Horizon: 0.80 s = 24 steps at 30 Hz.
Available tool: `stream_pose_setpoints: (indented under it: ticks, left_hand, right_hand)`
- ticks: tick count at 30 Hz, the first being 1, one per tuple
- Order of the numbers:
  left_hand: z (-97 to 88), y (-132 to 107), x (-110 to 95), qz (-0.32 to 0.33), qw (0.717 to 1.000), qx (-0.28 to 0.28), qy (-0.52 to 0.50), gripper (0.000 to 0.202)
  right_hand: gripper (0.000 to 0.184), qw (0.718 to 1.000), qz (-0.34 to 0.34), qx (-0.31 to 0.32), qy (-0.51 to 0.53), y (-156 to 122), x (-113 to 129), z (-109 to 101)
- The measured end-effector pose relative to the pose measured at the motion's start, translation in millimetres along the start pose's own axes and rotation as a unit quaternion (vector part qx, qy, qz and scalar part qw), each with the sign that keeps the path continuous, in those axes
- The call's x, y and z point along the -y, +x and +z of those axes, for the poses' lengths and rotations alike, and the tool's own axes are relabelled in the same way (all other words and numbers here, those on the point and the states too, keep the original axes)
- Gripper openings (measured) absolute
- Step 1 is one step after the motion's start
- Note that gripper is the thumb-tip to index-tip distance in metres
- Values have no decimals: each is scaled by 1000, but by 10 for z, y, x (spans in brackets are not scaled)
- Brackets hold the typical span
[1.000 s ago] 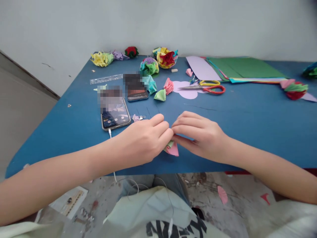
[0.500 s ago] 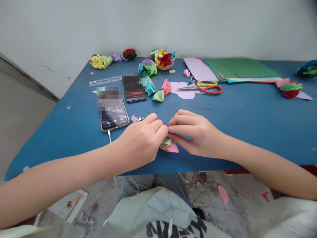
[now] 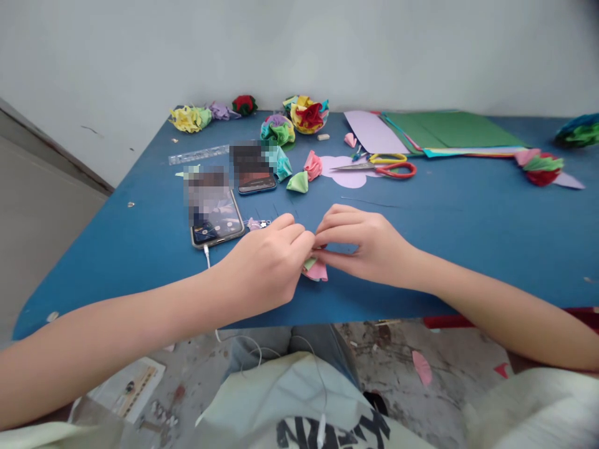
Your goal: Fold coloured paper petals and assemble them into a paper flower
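Observation:
My left hand (image 3: 276,265) is closed around a pink and green paper flower (image 3: 317,270), whose lower petals stick out under the fingers. My right hand (image 3: 355,243) meets it from the other side, thumb and forefinger pinched together at the flower's upper end. Whatever lies between those fingertips is hidden. Just beyond the hands are a green folded paper piece (image 3: 298,182), a pink one (image 3: 313,165) and a turquoise one (image 3: 281,165). Scissors with yellow and red handles (image 3: 393,167) rest on a lilac flower-shaped paper (image 3: 349,179).
Two phones (image 3: 218,218) lie at the left, one with a white cable, near a clear ruler (image 3: 199,154). Finished paper flowers (image 3: 309,115) line the wall. Coloured sheets (image 3: 468,132) are stacked at the back right. A thin wire (image 3: 369,202) lies mid-table.
The pink petals under my hands have shifted slightly up and left and show less. My right hand has moved a little left, with its thumb and forefinger gap wider. The view has turned slightly.

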<state>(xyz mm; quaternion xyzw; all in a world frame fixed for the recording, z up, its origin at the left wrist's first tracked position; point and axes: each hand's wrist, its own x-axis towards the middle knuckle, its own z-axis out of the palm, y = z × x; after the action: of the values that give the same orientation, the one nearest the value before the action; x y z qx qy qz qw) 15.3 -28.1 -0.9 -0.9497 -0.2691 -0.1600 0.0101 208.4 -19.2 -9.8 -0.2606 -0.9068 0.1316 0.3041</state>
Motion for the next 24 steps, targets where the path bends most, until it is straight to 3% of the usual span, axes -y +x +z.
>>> stream_pose_setpoints:
  ticks: [3,6,7,12,14,16,20,24]
  left_hand:
    - [-54,13,65,-101,984,-55,-134,13]
    - [-89,45,162,-209,911,-149,-323,21]
    - [-88,58,192,-221,879,-148,-395,24]
    - [-67,101,213,-201,690,29,-694,35]
    - [-95,104,181,-189,647,86,-734,30]
    - [-135,104,164,-201,646,103,-729,24]
    - [-171,102,196,-233,672,99,-696,24]
    - [-139,102,236,-240,674,101,-691,28]
  right_hand:
    - [6,999,-13,-47,-10,-6,-16,-2]
    - [8,990,-15,-143,-13,-11,-39,-33]
    - [10,986,-11,-165,-8,-12,-50,-43]
    - [12,985,-19,-171,18,-2,-99,-34]
    - [11,986,-25,-164,23,6,-105,-18]
    - [10,986,-23,-160,25,12,-107,-11]
    - [10,988,-16,-153,32,12,-120,-19]
    - [11,989,1,-139,48,6,-138,-22]
